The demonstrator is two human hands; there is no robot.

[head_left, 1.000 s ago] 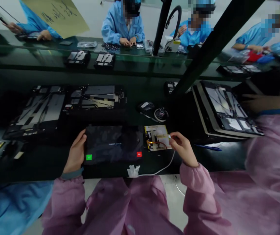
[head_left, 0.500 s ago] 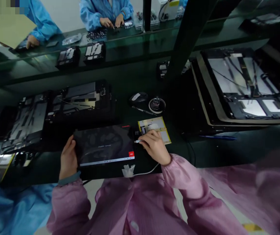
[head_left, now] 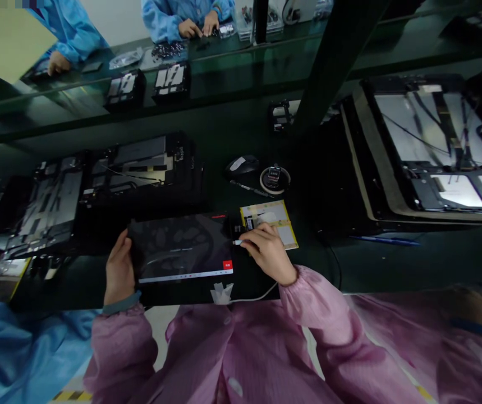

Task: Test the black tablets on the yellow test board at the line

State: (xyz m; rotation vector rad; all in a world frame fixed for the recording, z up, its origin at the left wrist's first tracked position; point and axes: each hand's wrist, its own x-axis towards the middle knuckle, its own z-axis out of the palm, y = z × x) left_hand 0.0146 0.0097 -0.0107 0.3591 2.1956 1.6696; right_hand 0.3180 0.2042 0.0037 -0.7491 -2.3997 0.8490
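Note:
A dark tablet (head_left: 182, 247) lies flat near the bench's front edge, its screen showing a small red square at the lower right. My left hand (head_left: 119, 272) grips its left edge, fingers curled round it. My right hand (head_left: 268, 252) pinches the plug of a white cable (head_left: 253, 296) right at the tablet's right edge. The cable runs back under my wrist toward a taped spot on the bench edge. A yellow-taped circuit board (head_left: 271, 219) lies just beyond my right hand.
Opened tablet chassis (head_left: 139, 168) lie behind the tablet, and a large tray of opened units (head_left: 434, 151) at the right. A mouse (head_left: 242, 165), a tape roll (head_left: 274, 179) and a blue pen (head_left: 386, 240) sit mid-bench. People in blue coats work across the far shelf; a dark post (head_left: 329, 62) rises in the middle.
My right hand carried the cable plug from over the yellow board left to the tablet's right edge. The green square on the screen is gone. The view has tilted downward.

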